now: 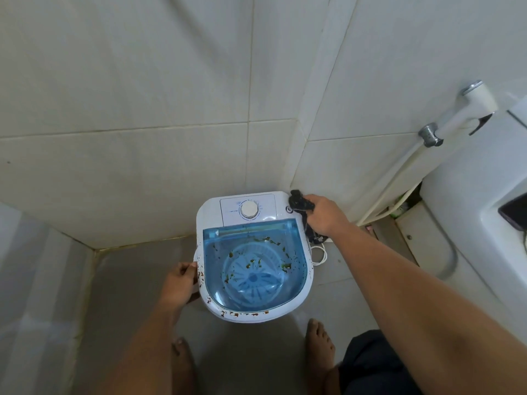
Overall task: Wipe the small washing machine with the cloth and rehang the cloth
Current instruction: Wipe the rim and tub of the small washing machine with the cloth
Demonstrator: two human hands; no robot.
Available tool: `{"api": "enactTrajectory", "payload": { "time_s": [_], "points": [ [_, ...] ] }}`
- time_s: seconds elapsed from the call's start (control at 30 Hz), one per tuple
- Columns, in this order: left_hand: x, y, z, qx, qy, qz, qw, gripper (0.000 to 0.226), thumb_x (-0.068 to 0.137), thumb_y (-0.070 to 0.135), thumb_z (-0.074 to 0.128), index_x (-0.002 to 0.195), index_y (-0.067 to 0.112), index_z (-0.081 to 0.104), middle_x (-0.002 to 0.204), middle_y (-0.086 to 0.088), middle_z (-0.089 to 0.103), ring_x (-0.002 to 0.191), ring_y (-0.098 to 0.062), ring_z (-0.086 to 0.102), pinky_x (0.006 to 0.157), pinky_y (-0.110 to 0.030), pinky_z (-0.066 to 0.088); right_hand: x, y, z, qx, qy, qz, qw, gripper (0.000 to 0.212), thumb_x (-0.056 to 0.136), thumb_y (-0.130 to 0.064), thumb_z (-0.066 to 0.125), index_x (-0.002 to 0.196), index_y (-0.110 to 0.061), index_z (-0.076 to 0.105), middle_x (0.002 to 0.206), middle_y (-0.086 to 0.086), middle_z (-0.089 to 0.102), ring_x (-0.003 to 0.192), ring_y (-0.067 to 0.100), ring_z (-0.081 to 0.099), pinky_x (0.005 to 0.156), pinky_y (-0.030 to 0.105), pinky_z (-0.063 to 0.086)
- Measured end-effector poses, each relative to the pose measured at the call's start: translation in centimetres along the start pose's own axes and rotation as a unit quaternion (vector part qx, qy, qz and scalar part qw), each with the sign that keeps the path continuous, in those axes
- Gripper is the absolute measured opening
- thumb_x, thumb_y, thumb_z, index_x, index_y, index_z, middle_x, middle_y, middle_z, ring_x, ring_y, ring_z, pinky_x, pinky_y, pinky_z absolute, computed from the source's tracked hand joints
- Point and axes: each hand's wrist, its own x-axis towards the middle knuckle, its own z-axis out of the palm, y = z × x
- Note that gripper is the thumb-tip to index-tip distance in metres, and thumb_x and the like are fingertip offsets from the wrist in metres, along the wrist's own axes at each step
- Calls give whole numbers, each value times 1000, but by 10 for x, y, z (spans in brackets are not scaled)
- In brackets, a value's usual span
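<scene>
While the small washing machine (253, 258) sits at frame centre in the tiled corner, its blue lid and white rim spattered brown, the right hand (323, 216) clutches a dark cloth (302, 208) on its upper-right corner; the left hand (178, 283) grips its left rim.

Small print is seen around the round white dial (249, 210) on the white control panel (247, 208) of the small white-and-blue washing machine (253, 258), but none can be read.

The small white plastic washing machine (253, 260) stands on the grey tiled floor (137, 295) near the wall corner; the white toilet (467, 212) is right of it.
</scene>
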Motion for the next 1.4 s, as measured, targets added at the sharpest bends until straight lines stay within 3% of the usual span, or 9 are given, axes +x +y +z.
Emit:
{"api": "enactTrajectory", "payload": {
  "time_s": [0.13,0.3,0.43,0.63,0.87,1.0,1.07,1.23,1.4],
  "points": [
    [-2,-2,0,1,-4,5,1000,22,107,27,48,104,9,60,110,-15,71,103,-28,68,79,-42,60,-4,11,-10,-1,-1,76,997,46,86,-3,52,129,-13,65,112,15,72,98,33,66,81,31,51],
    [-1,-3,2,0,5,10,1000,22,107,26,49,104,7,60,109,-16,70,97,-26,66,67,-34,57,-2,-30,7,77,81,-29,993,51,95,-9,54,144,-25,57,134,11,63,114,31,64,98,38,52],
    [-1,0,3,-1,10,-3,1000,21,106,26,49,95,12,57,114,-19,68,103,-33,66,79,-43,60,-20,-25,30,38,85,-44,995,53,96,-8,49,148,-22,51,144,11,49,123,32,55,103,43,49],
    [0,0,4,-1,5,-5,1000,26,107,26,48,114,3,57,117,-20,66,98,-26,61,68,-35,56,-35,0,21,66,72,-16,995,52,93,-3,53,141,-24,61,133,8,66,115,29,65,99,36,52],
    [0,-3,3,-1,-2,-8,1000,31,107,28,47,122,2,56,122,-19,65,106,-29,61,71,-38,57,-67,58,-19,58,-145,2,988,52,83,7,74,133,-8,65,132,7,67,124,21,62,106,23,38],
    [2,-4,3,9,0,-6,1000,29,106,31,49,116,5,57,121,-20,66,105,-30,62,78,-43,59,-51,51,-33,106,-10,10,994,57,87,1,69,139,-19,61,128,12,70,113,28,68,102,33,49],
    [3,-5,2,11,7,-7,1000,23,106,31,49,107,11,60,120,-20,66,108,-33,64,82,-47,60,-43,30,-20,103,53,-32,993,53,87,1,63,135,-21,66,123,8,73,113,27,68,99,27,47],
    [7,-4,0,29,8,-10,999,18,105,31,50,93,20,59,116,-18,70,110,-36,66,94,-57,56,-51,10,49,123,69,-64,988,55,92,-9,56,146,-22,56,141,12,55,127,30,57,113,35,42],
    [3,0,4,1,-3,-27,1000,15,106,25,49,105,12,55,106,-10,67,102,-26,63,68,-37,57,-65,22,63,126,94,-43,987,53,100,-42,54,150,-25,48,148,10,48,136,26,47,115,42,39]
  ]
}}
